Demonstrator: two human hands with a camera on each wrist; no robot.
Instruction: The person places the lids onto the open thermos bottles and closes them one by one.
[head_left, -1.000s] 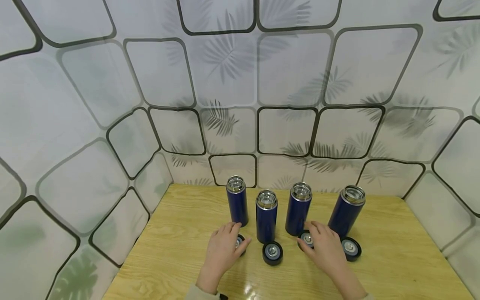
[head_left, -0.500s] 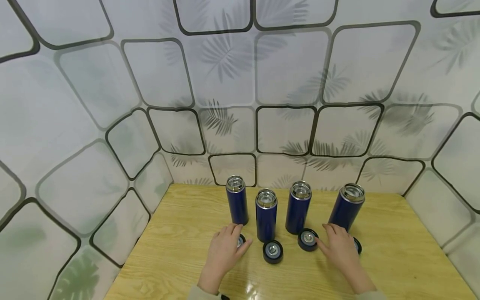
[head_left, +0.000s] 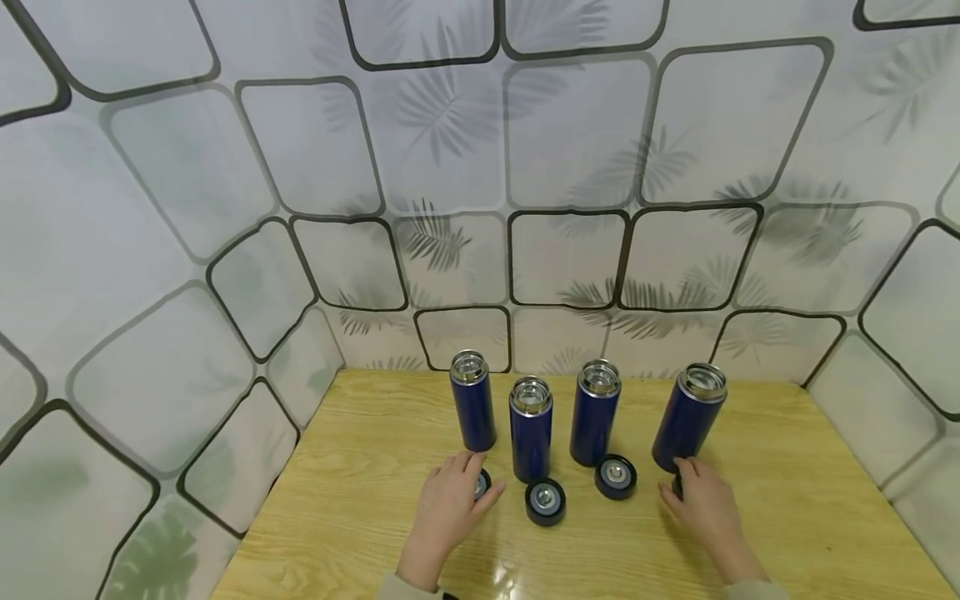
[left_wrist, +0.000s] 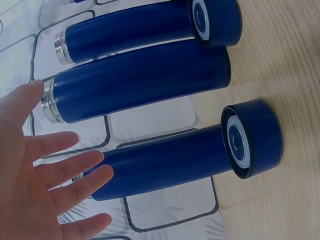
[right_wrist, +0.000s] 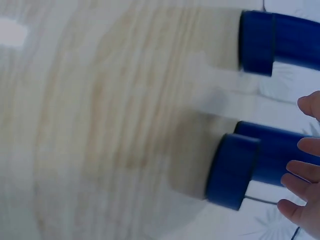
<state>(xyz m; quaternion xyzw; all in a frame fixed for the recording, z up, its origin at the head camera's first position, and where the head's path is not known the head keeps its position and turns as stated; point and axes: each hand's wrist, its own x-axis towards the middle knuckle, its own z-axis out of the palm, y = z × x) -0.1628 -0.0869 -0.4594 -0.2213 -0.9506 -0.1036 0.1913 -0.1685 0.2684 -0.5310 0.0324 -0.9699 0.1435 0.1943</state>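
Observation:
My left hand (head_left: 452, 512) hovers over the leftmost lid (head_left: 483, 483), partly covering it. The left wrist view has this hand (left_wrist: 55, 175) with fingers spread, and a dark blue lid (left_wrist: 257, 137) lying apart from it before a bottle (left_wrist: 160, 162). Over the rightmost lid (head_left: 677, 487), mostly hidden, is my right hand (head_left: 708, 510), in front of the tilted-looking blue bottle (head_left: 688, 421). In the right wrist view, the fingers of that hand (right_wrist: 305, 175) are parted and hold nothing, beside a lid (right_wrist: 232, 170).
Blue bottles with open steel mouths stand on the wooden table (head_left: 337, 483): one at left (head_left: 474, 412), two in the middle (head_left: 531, 442) (head_left: 594, 421). Two lids (head_left: 545, 502) (head_left: 616, 477) lie between the hands, inner side up. A patterned cloth wall (head_left: 450, 183) surrounds the table.
My right hand has moved rightward, from the lid right of the middle to the rightmost lid, uncovering the former. My left hand has barely moved.

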